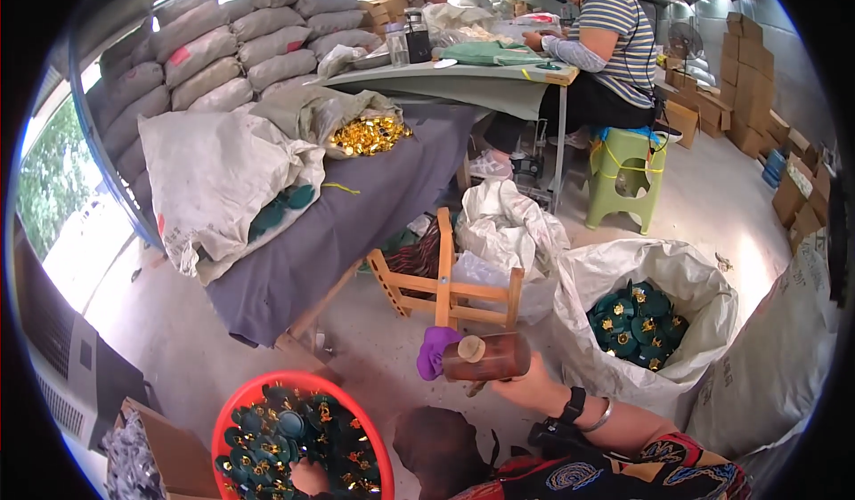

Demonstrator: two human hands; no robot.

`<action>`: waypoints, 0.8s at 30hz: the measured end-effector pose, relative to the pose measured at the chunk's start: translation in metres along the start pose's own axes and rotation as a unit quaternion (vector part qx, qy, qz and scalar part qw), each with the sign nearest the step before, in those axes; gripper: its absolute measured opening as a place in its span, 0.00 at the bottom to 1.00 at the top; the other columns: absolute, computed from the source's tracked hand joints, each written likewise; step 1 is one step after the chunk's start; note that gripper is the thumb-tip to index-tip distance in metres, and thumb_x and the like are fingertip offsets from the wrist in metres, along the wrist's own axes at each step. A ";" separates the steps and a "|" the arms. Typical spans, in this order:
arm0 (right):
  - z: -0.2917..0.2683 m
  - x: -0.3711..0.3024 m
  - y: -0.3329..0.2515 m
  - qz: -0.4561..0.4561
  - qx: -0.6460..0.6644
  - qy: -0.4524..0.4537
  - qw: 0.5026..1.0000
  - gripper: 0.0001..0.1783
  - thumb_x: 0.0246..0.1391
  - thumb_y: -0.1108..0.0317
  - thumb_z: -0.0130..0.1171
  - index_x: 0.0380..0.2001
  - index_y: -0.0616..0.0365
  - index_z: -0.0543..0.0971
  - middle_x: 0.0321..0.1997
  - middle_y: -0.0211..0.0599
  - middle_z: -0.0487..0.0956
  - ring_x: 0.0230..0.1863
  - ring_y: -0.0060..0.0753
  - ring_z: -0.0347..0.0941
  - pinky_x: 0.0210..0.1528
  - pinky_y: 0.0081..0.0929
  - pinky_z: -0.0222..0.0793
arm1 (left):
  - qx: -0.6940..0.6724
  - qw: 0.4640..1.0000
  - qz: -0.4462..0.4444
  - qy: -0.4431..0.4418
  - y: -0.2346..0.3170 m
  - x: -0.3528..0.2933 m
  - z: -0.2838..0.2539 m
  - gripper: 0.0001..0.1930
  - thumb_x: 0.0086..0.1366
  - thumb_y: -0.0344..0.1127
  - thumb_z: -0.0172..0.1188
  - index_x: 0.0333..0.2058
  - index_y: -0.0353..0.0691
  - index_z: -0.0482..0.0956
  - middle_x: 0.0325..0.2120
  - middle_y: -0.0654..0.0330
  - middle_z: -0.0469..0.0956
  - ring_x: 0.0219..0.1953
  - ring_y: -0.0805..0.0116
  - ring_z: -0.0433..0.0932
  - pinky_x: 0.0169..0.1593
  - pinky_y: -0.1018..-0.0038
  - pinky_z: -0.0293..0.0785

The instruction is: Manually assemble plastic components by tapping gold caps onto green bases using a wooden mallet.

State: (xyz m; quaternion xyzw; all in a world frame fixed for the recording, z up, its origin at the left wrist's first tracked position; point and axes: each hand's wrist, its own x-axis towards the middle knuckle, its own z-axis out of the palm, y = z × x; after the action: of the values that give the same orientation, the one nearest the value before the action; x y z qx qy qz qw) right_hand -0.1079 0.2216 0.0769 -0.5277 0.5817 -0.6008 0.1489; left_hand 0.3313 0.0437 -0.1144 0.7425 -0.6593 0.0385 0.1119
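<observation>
My right hand (527, 382) grips a wooden mallet (488, 356) with a brown cylindrical head, held level above the floor. A purple cloth (434, 349) hangs at the mallet's left end. A black watch and a bangle sit on that wrist. My left hand (309, 479) shows only partly at the lower edge. It rests among dark green and gold pieces inside a red round basin (239, 400). Its fingers are mostly hidden. A dark rounded block (441, 442) lies between the basin and my right forearm.
At the right, an open white sack (614, 264) holds more green and gold pieces. An overturned wooden stool (445, 288) lies ahead. A grey-covered table (356, 219) carries sacks and gold pieces (370, 135). A person in a striped shirt (614, 37) sits on a green stool (623, 175). Cardboard boxes (748, 73) line the right wall.
</observation>
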 end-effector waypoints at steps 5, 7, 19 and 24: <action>0.000 0.003 0.019 -0.009 -0.030 -0.018 0.999 0.16 0.41 0.76 0.60 0.38 0.59 0.77 0.33 0.36 0.79 0.33 0.26 0.76 0.35 0.24 0.71 | -0.039 0.997 0.030 0.058 0.025 -0.020 -0.008 0.09 0.42 0.33 0.64 0.27 0.46 0.81 0.38 0.51 0.69 0.31 0.49 0.74 0.33 0.59 0.71; 0.001 0.003 0.020 0.003 -0.019 -0.025 1.000 0.16 0.41 0.76 0.60 0.38 0.59 0.77 0.32 0.36 0.79 0.32 0.26 0.76 0.34 0.24 0.71 | -0.020 0.993 0.042 0.108 0.026 -0.026 -0.003 0.09 0.42 0.33 0.64 0.27 0.47 0.81 0.36 0.52 0.69 0.33 0.50 0.74 0.34 0.60 0.71; -0.012 0.003 -0.002 0.028 -0.009 -0.025 0.999 0.17 0.41 0.78 0.59 0.39 0.59 0.77 0.35 0.37 0.80 0.37 0.31 0.77 0.39 0.26 0.71 | -0.029 0.998 -0.002 0.046 0.037 -0.028 0.006 0.09 0.50 0.40 0.61 0.31 0.49 0.82 0.31 0.57 0.76 0.40 0.55 0.71 0.44 0.56 0.63; -0.014 0.006 -0.001 0.043 -0.021 -0.019 0.999 0.17 0.42 0.79 0.58 0.41 0.59 0.76 0.39 0.37 0.79 0.39 0.28 0.77 0.40 0.25 0.72 | -0.078 0.994 -0.068 -0.022 0.045 -0.020 -0.002 0.10 0.52 0.39 0.59 0.34 0.49 0.82 0.30 0.60 0.77 0.39 0.56 0.72 0.44 0.57 0.63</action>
State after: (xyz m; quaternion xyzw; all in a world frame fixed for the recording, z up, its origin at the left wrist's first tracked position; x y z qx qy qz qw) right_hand -0.1216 0.2246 0.0840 -0.5165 0.6137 -0.5710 0.1748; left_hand 0.2844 0.0586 -0.1115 0.7753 -0.6106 -0.0372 0.1567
